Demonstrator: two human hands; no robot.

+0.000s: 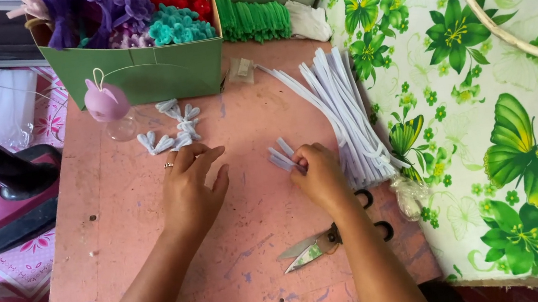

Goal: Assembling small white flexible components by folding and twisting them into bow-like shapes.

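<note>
- R hand (319,173): fingers pinched on short white fuzzy stem pieces (281,156), ends poking out past fingertips.
- L hand (191,189): fingers loose, spread, holding nothing, flat on pink table (231,280).

Right hand (319,173) pinches short white stems (281,155); left hand (191,189) rests flat.

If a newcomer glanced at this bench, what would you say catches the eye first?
Probably the green box at the back of the pink table, heaped with purple, red and teal pipe-cleaner flowers. Next, the white pipe cleaners fanned out at right, where the right hand pinches short cut pieces. The left hand rests flat mid-table.
</note>
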